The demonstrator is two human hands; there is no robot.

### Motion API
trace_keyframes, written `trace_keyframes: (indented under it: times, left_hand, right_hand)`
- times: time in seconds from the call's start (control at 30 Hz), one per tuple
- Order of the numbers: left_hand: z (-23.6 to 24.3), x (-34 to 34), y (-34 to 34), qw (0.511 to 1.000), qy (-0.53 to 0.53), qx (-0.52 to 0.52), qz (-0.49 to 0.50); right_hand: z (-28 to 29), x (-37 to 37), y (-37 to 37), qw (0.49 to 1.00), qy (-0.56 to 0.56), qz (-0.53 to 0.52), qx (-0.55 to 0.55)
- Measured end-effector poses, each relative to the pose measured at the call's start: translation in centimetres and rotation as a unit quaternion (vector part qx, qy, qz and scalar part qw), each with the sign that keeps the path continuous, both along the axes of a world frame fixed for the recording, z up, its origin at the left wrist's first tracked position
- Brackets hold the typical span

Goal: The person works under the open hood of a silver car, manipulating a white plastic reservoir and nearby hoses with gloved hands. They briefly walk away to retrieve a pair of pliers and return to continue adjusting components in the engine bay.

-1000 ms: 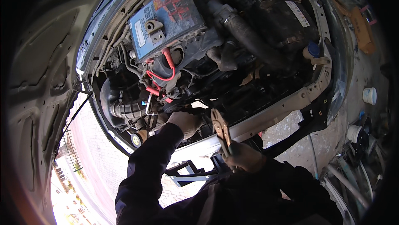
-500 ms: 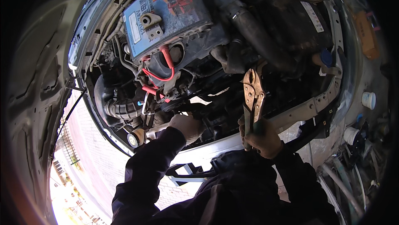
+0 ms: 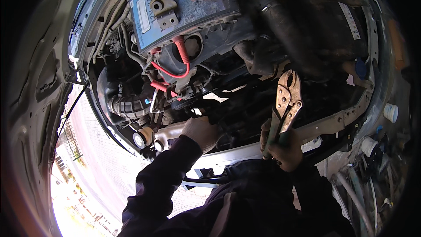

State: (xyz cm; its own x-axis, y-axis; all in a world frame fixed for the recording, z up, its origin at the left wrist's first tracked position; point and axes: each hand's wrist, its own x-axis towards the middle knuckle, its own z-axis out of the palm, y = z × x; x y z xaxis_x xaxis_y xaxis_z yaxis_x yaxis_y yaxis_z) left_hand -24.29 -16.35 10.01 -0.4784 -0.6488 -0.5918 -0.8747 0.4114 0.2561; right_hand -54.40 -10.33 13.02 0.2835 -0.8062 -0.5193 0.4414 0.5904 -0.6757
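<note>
My right hand [image 3: 285,148], in a light work glove, is closed round the handles of locking pliers [image 3: 287,99]. The pliers stand jaws-up above the front of the engine bay, and nothing shows between their toothed jaws. My left hand [image 3: 201,134], also gloved, reaches down into the bay just behind the front crossmember. Its fingers are lost in the dark engine parts, so their grip is hidden. Beside its wrist sits a pale metal pipe or neck [image 3: 169,132], and left of that a round yellowish cap [image 3: 142,137].
A blue printed box [image 3: 180,7] lies over the engine, with a metal bracket [image 3: 163,12] on top. Red cables [image 3: 177,72] loop below it. A ribbed hose [image 3: 129,107] is at the left. The front crossmember [image 3: 320,129] runs near my arms; the raised hood [image 3: 39,79] stands left.
The engine bay has shifted slightly right in the picture. The pliers have moved a little right, still in my right hand. My left hand stays down among the engine parts.
</note>
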Motion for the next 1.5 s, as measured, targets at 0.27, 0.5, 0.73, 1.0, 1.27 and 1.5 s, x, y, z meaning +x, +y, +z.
trace_keyframes:
  times: [0.27, 0.5, 0.73, 1.0, 1.27, 1.5]
  left_hand:
    - [0.5, 0.4, 2.0, 0.997, -0.022, -0.036, -0.069]
    - [-0.2, 1.2, 1.3, 0.994, 0.06, -0.069, -0.053]
    - [1.1, 1.9, 2.3, 0.998, 0.014, -0.049, 0.032]
    - [4.2, 2.4, 2.4, 0.995, 0.04, -0.083, 0.048]
    - [3.2, 2.9, 1.5, 0.99, 0.034, -0.136, 0.032]
    - [1.9, 1.9, 0.3, 0.989, -0.047, -0.142, 0.011]
  right_hand:
    - [-0.8, -0.2, 0.4, 0.999, 0.0, -0.025, -0.033]
    - [-0.8, -0.2, 0.5, 0.998, 0.017, 0.006, -0.055]
    - [-1.2, -0.1, 0.6, 0.996, 0.023, 0.002, -0.081]
    - [-3.0, 0.1, 0.6, 0.998, 0.047, -0.007, -0.046]
    - [-2.1, 0.6, 0.9, 0.994, 0.086, -0.022, -0.058]
    - [-2.2, 1.1, 1.2, 0.993, 0.066, -0.05, -0.089]
